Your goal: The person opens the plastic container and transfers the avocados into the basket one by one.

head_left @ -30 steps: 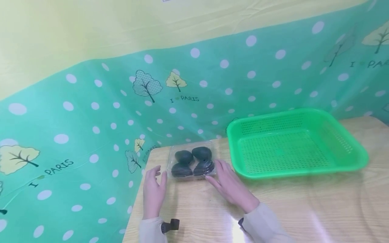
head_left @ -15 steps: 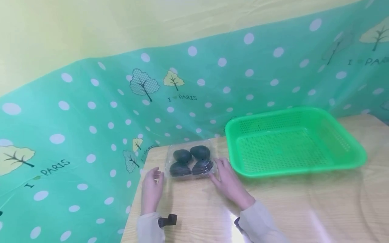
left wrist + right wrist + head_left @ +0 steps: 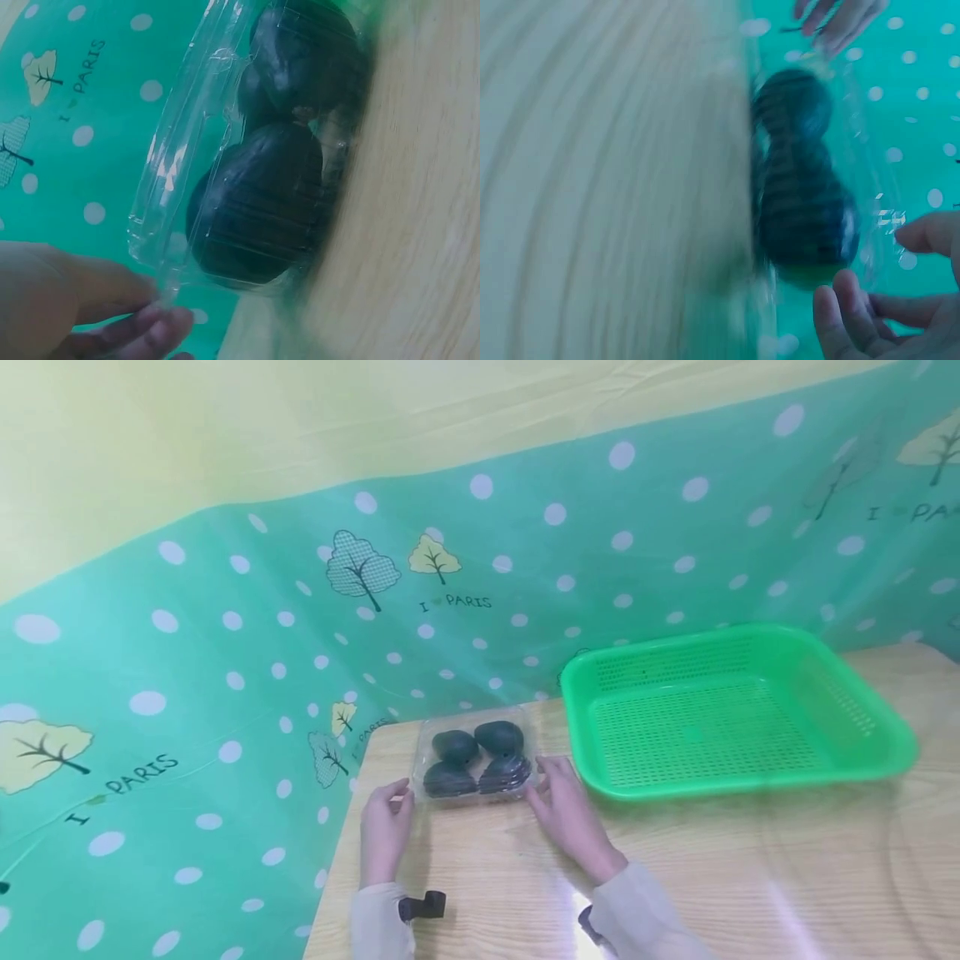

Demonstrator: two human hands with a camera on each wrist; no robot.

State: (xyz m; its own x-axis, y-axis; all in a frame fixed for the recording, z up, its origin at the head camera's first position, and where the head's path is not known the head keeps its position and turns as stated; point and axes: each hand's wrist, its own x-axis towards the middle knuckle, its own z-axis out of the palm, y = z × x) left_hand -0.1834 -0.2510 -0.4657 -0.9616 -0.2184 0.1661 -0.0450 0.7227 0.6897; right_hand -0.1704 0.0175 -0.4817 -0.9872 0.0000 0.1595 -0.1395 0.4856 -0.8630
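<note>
We see a rectangular green plastic basket [image 3: 720, 787] and a clear plastic box [image 3: 169, 184] on the pale wood-grain table [image 3: 495, 877].

The box [image 3: 424, 752] sits on the table [image 3: 495, 872], four fruits [image 3: 454, 747] inside it, two behind, two in front. Just right of the box, there's the basket [image 3: 690, 731]! Left hand [image 3: 386, 827] at the box's front left corner, right hand [image 3: 570, 814] at its front right. Behind the box and away left, the cloth [image 3: 495, 539].
</note>
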